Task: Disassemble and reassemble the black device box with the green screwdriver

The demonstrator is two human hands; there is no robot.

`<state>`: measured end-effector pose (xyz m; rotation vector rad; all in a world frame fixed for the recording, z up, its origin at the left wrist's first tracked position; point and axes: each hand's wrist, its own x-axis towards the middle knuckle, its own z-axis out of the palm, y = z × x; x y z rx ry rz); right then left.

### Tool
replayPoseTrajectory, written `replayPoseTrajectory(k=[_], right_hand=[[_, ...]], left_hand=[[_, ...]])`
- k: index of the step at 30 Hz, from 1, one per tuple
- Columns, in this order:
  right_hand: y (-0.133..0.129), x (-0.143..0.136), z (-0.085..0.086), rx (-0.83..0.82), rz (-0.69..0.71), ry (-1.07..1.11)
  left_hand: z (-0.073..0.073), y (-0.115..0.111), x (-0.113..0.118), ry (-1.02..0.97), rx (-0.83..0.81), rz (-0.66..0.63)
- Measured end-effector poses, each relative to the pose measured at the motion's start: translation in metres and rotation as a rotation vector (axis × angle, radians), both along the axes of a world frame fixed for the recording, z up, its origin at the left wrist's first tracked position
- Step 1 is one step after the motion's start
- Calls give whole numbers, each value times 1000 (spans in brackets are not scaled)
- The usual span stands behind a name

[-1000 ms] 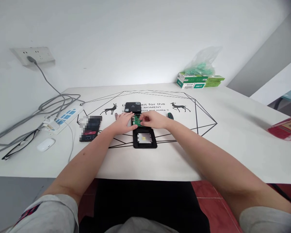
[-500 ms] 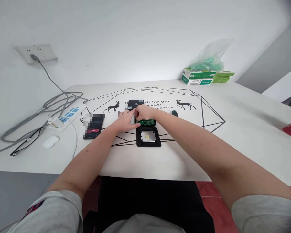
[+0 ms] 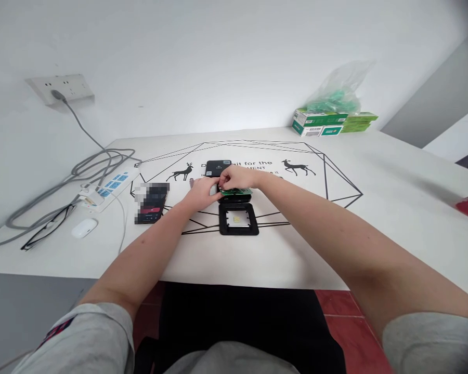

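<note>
A green circuit board (image 3: 239,192) sits tilted and partly raised above its black casing (image 3: 237,199) at the table's middle. My right hand (image 3: 237,178) is closed in a pinch at the board's far left edge. My left hand (image 3: 201,194) grips the casing's left side, thumb toward me. Nearer me lies a square black frame (image 3: 223,228) with a silver plate (image 3: 237,219) in it. Beyond my hands is a flat black cover (image 3: 218,167) with labels, partly hidden by my right hand. My fingers hide where the board's left end meets the casing.
Left on the white table (image 3: 296,254) are a phone (image 3: 152,203), a power strip (image 3: 115,187), a coiled grey cable (image 3: 78,169), glasses (image 3: 47,228) and a white earbud case (image 3: 85,228). Green boxes (image 3: 323,120) with a plastic bag (image 3: 341,96) stand at the back right.
The circuit board, which lay down in the casing, has come up at a tilt with my right hand. My left hand has stayed by the casing's left side.
</note>
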<state>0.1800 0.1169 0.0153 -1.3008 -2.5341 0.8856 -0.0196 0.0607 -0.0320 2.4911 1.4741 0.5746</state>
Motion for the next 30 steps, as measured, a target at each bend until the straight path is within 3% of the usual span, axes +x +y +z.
replayPoseTrajectory(k=[2,6,7,8,10,13,20,24,30], right_hand=[[-9,9,3,36,-85,-17],[-29,37,3,109,-398,-79],[-34,44,0,59,-451,-83],[-38,49,-3,-91,-527,9],[-46,56,-10,-348,-673,345],[-51,57,-18,-471,-719,594],[-50,69,-16,-564,-708,730],[-48,87,-10,-516,-719,705],[-42,115,-4,-313,-808,599]], left_hand=[[-2,2,0,-1,12,-7],[-6,4,2,-9,46,-17],[-6,4,3,-6,51,-15],[-7,4,3,-4,52,-17],[-7,3,4,2,46,-34],[-6,1,3,8,33,-69],[-6,2,-7,-26,-41,-95],[-6,2,-10,-30,-76,-68],[-6,4,-14,-9,-87,-36]])
